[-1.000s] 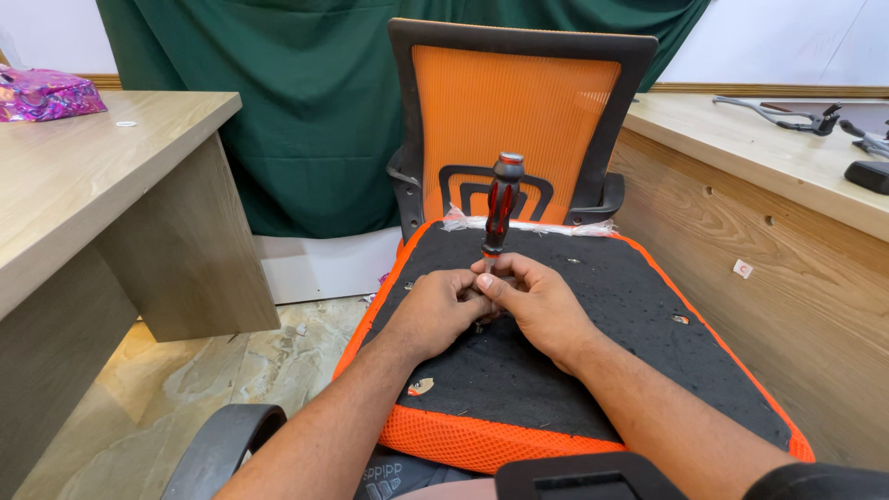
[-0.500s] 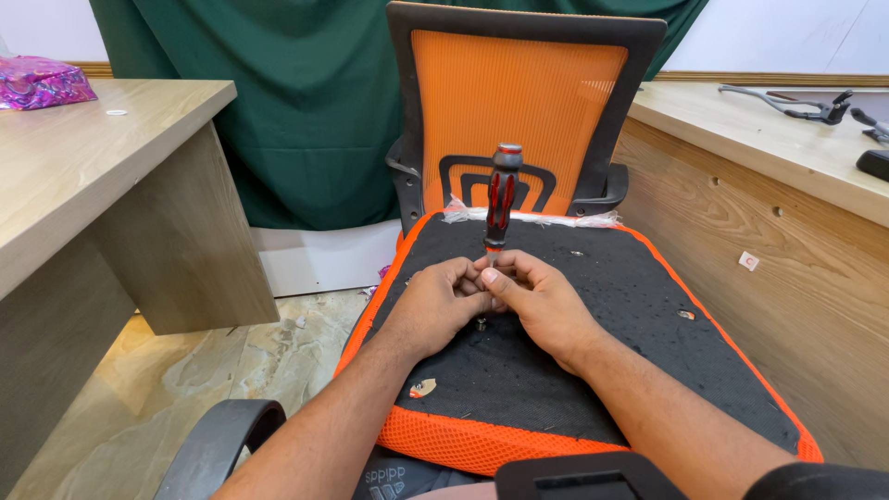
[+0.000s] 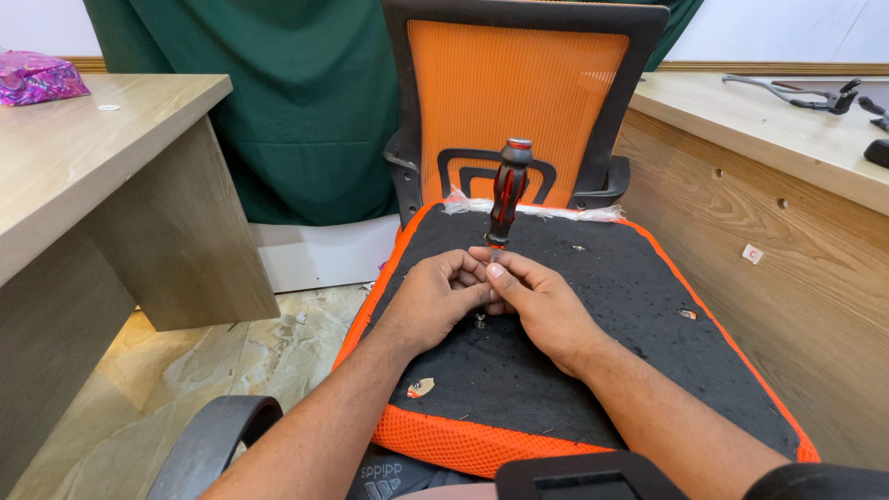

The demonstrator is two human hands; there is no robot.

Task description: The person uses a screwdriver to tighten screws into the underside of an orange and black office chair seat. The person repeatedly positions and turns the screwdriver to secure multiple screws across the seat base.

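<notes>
Two hands meet at the middle of the black seat underside point(image 3: 556, 370): the left hand point(image 3: 440, 296) and the right hand point(image 3: 542, 301) are both curled in, fingertips pinched together around the lower shaft of a screwdriver point(image 3: 507, 190). The tool stands nearly upright, tilted slightly to the right, with its tip down on a small metal screw point(image 3: 480, 321) that shows just below the fingers.

Risk, as a judgement: the grip sits low on the shaft and nothing supports the handle, so the tool could lean and the tip could ride out of the screw head. A slipped tip would land on the fabric or on a fingertip close beside it. If the screw is not square in its hole, it could start crooked. It is small and bright, and could roll off the sloping panel to the stone floor point(image 3: 231, 370).

Materials: the screwdriver handle is moulded black and red, ribbed and waisted, with a rounded red cap. The seat underside is a coarse, flat black cloth, dotted with small holes and specks, edged by orange mesh point(image 3: 463, 440). The chair back point(image 3: 519, 93) carries finely ribbed orange mesh in a black plastic frame. A wooden desk point(image 3: 111, 167) stands at the left, a wooden counter point(image 3: 769, 130) at the right, and a green curtain point(image 3: 306, 102) hangs behind
</notes>
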